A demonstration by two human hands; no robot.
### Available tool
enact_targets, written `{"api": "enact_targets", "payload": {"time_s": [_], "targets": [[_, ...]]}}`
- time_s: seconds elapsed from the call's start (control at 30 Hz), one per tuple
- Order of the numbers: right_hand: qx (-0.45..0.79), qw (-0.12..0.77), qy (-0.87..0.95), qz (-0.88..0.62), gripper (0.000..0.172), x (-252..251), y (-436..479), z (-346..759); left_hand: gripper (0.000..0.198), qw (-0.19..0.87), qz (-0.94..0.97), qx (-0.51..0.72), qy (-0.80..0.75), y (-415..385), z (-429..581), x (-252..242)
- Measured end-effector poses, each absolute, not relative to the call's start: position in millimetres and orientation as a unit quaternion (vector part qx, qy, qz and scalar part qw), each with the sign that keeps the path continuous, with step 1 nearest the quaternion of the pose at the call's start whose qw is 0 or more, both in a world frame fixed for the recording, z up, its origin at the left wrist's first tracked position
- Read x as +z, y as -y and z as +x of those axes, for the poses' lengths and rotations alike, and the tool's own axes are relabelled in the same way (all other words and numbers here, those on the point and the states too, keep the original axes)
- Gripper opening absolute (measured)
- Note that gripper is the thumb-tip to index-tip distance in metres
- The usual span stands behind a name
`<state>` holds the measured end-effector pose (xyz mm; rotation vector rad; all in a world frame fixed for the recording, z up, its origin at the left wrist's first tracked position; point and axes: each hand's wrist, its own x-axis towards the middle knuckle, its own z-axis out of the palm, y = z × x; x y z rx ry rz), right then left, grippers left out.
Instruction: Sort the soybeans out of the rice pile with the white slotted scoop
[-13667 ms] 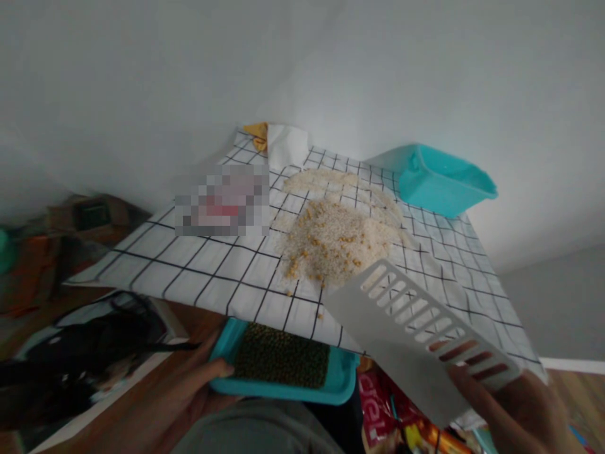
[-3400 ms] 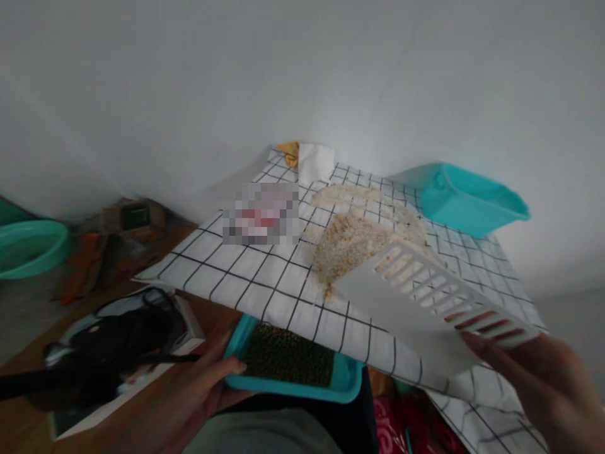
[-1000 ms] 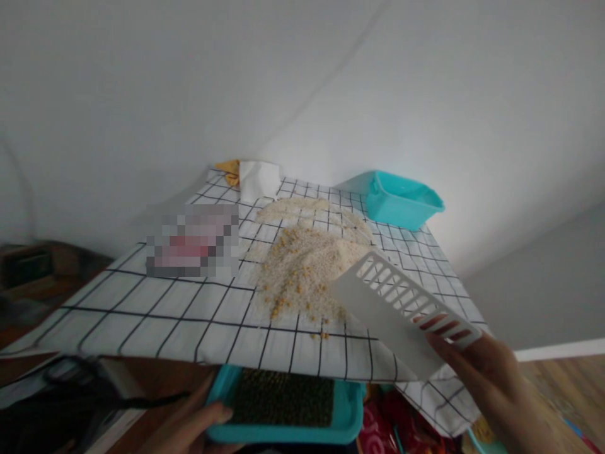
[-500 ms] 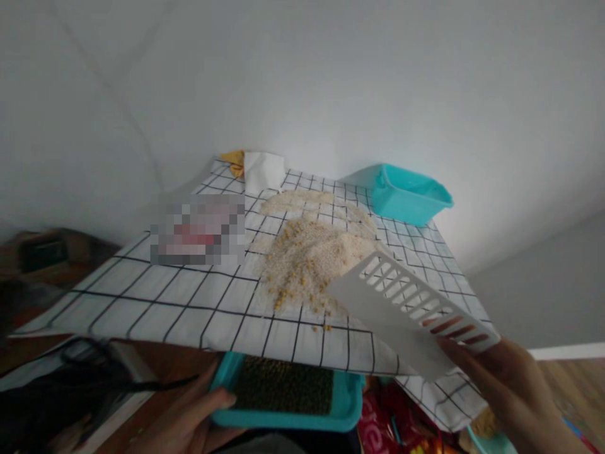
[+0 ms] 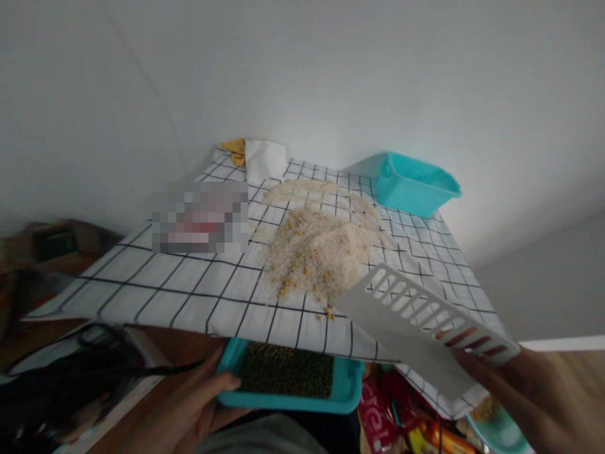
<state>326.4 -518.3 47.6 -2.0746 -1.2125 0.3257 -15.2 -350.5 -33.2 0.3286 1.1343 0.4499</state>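
Observation:
My left hand (image 5: 201, 400) grips the left end of a teal plastic bin (image 5: 290, 401), just below the table's front edge. Small dark green grains (image 5: 288, 372) lie inside it, lighter ones toward the back. In my right hand (image 5: 515, 391) is a flat white plastic scraper (image 5: 401, 331) with a row of slots along one side. Its tip is close to the front right of a pile of pale grains (image 5: 326, 243) on the cloth; whether it touches them I cannot tell. Yellow beans (image 5: 283, 287) are scattered over the pile's left and front.
A black-and-white checked cloth (image 5: 189, 296) covers the table. Another teal bin (image 5: 416, 195) stands at the back right, and a white cloth or bag (image 5: 265, 161) at the back left. Red packets (image 5: 380, 416) and a light teal bowl (image 5: 503, 429) are below the front right edge.
The scraper has moved slightly right and back from the pile with my right hand. My left hand still holds the bin. The whole view has shifted a little.

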Motion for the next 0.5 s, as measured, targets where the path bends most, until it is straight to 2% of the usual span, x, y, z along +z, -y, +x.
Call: {"api": "enact_targets", "payload": {"time_s": [0.1,0.3,0.5], "targets": [[0.132,0.351,0.471,-0.798,0.038,50,518,323,0.076,0.818,0.137,0.196,-0.522,349,-15,-34],[0.129,0.358,0.467,-0.798,0.037,53,518,319,0.065,0.813,0.167,0.195,-0.523,349,-17,-33],[0.16,0.365,0.491,-0.774,0.034,49,517,320,0.064,0.8,0.166,0.197,-0.541,351,-15,-22]]}}
